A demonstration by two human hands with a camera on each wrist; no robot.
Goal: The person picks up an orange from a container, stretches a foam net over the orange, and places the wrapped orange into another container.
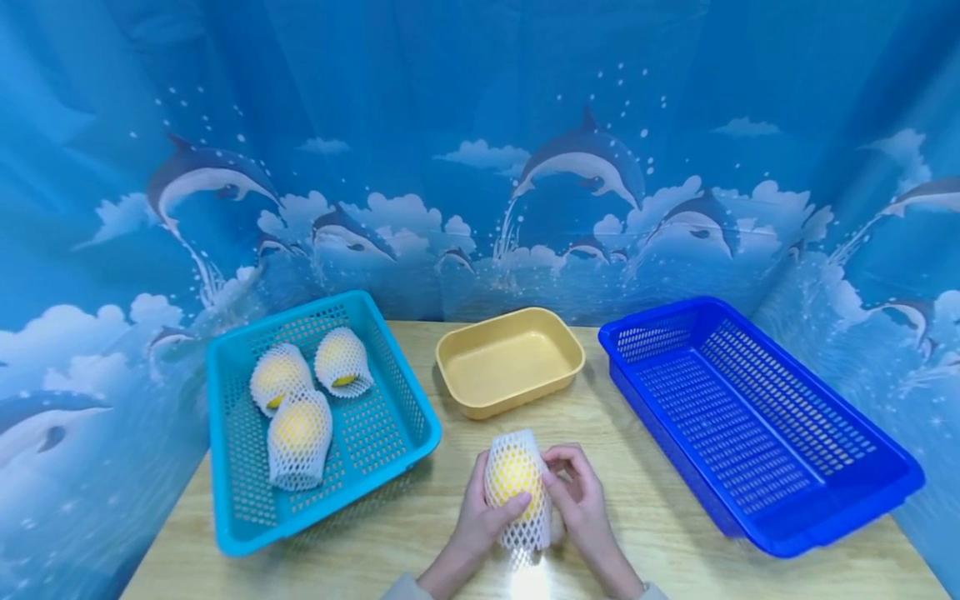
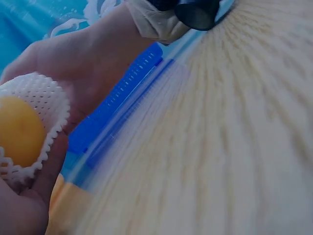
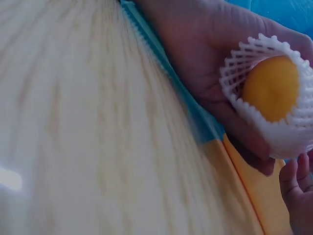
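Observation:
A yellow fruit (image 3: 272,88) sits inside a white foam net sleeve (image 1: 525,533), low in the middle of the head view. Around its left side my left hand (image 1: 477,515) holds it, thumb laid across the front. My right hand (image 1: 583,502) is at the other side, thumb and bent forefinger pinching the sleeve's edge. Both wrist views show the fruit's bare end through the sleeve's open mouth. In the left wrist view the right hand (image 2: 93,63) reaches in from above. Three more netted yellow fruits (image 1: 298,429) lie in the teal basket (image 1: 378,425) on the left.
A shallow yellow tray (image 1: 510,367) with nothing in it stands behind the hands. To the right is a long blue basket (image 1: 720,425), also without contents. All stand on a wooden table (image 1: 637,500). A blue dolphin-print curtain (image 1: 450,125) hangs behind.

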